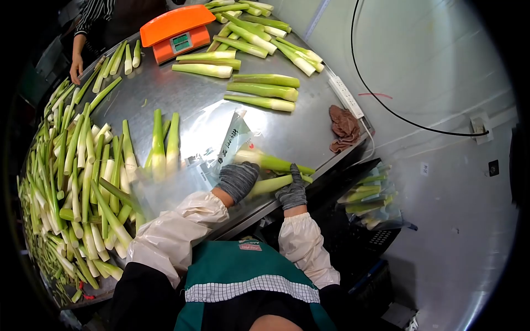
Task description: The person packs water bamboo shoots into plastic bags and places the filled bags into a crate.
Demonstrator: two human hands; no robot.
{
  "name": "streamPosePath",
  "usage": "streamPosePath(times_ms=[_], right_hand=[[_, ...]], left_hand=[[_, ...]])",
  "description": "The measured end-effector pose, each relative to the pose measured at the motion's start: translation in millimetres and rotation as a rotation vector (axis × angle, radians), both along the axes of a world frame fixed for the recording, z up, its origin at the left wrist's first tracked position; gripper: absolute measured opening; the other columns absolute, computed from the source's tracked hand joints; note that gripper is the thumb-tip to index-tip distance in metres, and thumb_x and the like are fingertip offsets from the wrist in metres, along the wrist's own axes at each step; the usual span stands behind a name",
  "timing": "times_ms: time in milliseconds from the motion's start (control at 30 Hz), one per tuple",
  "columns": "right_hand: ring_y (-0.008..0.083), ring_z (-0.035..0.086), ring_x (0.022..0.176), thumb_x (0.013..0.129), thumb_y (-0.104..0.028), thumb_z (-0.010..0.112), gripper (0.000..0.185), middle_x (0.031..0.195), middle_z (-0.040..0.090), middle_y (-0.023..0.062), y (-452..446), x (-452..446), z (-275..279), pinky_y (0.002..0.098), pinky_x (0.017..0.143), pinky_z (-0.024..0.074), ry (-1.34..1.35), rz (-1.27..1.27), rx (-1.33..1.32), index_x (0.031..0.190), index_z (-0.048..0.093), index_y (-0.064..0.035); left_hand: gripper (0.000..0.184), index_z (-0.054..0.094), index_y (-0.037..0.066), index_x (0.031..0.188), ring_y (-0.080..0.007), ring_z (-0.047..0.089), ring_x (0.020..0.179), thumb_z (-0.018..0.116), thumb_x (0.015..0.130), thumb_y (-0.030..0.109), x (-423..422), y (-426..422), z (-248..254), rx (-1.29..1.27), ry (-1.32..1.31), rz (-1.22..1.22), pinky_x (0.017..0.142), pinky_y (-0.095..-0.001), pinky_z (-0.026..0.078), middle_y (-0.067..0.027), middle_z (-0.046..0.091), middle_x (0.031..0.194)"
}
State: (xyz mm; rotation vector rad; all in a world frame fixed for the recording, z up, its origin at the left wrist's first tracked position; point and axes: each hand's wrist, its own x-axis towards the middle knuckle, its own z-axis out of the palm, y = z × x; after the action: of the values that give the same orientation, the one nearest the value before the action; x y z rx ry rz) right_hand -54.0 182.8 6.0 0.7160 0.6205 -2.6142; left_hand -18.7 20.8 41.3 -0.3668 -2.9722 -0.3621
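1. Nearest is the wearer's dark green cloth apron with a checked band, between two off-white, crinkled sleeve covers.
2. The right hand, in a grey knit glove, grasps the green ends of two thick, tapering, pale-to-green stalks at the near edge of a grey metal table.
3. The left hand, gloved alike, curls by the stalks' pale bases, against a clear plastic bag with dark printing; I cannot tell whether it grips bag or stalk.
4. Right of the table, more stalks lie in clear packaging.
5. Along the left side spreads a big heap of loose green-and-white stalks.
6. Beyond the bag, three stalks lie side by side; to their right, near the table edge, are a crumpled brown cloth and a long white power strip.
7. Farthest are a bright orange scale with a curved tray, a further stalk pile and, far left, a co-worker's bare hand beside the heap.
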Motion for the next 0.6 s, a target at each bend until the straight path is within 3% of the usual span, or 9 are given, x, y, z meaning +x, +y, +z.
streamPosePath(times_ms=[67,167,267,333,367,400,467,600], right_hand=[[0.0324,0.051,0.086,0.074,-0.017,0.060,0.031,0.097,0.050,0.0145,-1.1,5.8,-0.1,0.0452,0.076,0.0446,0.015,-0.013,-0.006,0.099,0.044,-0.0075],[0.0284,0.051,0.090,0.074,-0.014,0.059,0.029,0.100,0.050,0.0129,-3.9,10.7,-3.2,0.0434,0.073,0.0456,0.292,-0.004,-0.023,0.100,0.045,-0.0151],[0.0271,0.051,0.094,0.074,-0.012,0.059,0.031,0.102,0.049,0.0100,-2.9,14.0,1.1,0.0408,0.074,0.0462,0.284,0.046,-0.061,0.101,0.044,-0.0144],[0.0263,0.050,0.096,0.074,-0.011,0.059,0.031,0.105,0.049,0.0091,-5.9,11.3,9.2,0.0401,0.074,0.0462,0.321,0.105,-0.018,0.101,0.044,-0.0144],[0.0256,0.049,0.098,0.074,-0.010,0.059,0.031,0.107,0.048,0.0083,-7.0,10.4,12.8,0.0394,0.074,0.0463,0.359,0.165,0.026,0.101,0.044,-0.0145],[0.0256,0.049,0.098,0.074,-0.010,0.059,0.031,0.107,0.048,0.0083,-7.7,10.4,15.2,0.0394,0.074,0.0463,0.360,0.155,0.024,0.101,0.044,-0.0145],[0.0252,0.048,0.100,0.075,-0.008,0.058,0.028,0.111,0.047,0.0095,-7.2,10.5,17.8,0.0375,0.075,0.0459,0.245,0.188,0.090,0.099,0.045,-0.0125],[0.0255,0.049,0.099,0.077,-0.010,0.056,0.029,0.114,0.045,0.0107,-9.1,6.7,0.6,0.0346,0.079,0.0443,0.379,0.147,-0.023,0.104,0.044,-0.0084]], left_hand=[[0.009,0.052,0.005,0.070,-0.0240,0.056,0.050,0.048,0.068,0.012,2.6,-0.9,4.1,0.012,-0.016,0.020,0.040,-0.0356,0.042,-0.0112,0.054,0.059],[0.011,0.052,0.005,0.070,-0.0232,0.054,0.047,0.050,0.066,0.015,8.2,3.5,11.0,-0.006,-0.064,-0.011,0.037,-0.0366,0.041,-0.0104,0.053,0.057],[0.009,0.051,0.005,0.068,-0.0230,0.053,0.044,0.050,0.066,0.014,7.2,4.8,17.7,-0.100,0.085,-0.113,0.035,-0.0365,0.039,-0.0096,0.052,0.056],[0.008,0.050,0.006,0.064,-0.0238,0.053,0.044,0.050,0.066,0.014,-7.8,-2.1,21.5,-0.002,0.153,-0.049,0.035,-0.0358,0.039,-0.0100,0.052,0.057],[0.008,0.049,0.006,0.066,-0.0240,0.053,0.045,0.050,0.067,0.015,-16.9,-7.1,24.7,0.171,0.176,-0.003,0.036,-0.0349,0.039,-0.0101,0.051,0.057],[0.009,0.049,0.006,0.066,-0.0239,0.052,0.045,0.050,0.068,0.015,-22.1,-6.7,29.0,0.128,0.201,0.077,0.037,-0.0343,0.040,-0.0105,0.051,0.057],[0.009,0.049,0.006,0.066,-0.0242,0.052,0.045,0.049,0.068,0.015,-26.4,-2.8,28.1,-0.063,0.108,-0.051,0.038,-0.0352,0.040,-0.0111,0.051,0.057],[0.009,0.049,0.006,0.064,-0.0248,0.052,0.045,0.048,0.068,0.014,-25.1,-11.0,20.2,-0.083,0.084,-0.264,0.037,-0.0363,0.039,-0.0110,0.052,0.057]])
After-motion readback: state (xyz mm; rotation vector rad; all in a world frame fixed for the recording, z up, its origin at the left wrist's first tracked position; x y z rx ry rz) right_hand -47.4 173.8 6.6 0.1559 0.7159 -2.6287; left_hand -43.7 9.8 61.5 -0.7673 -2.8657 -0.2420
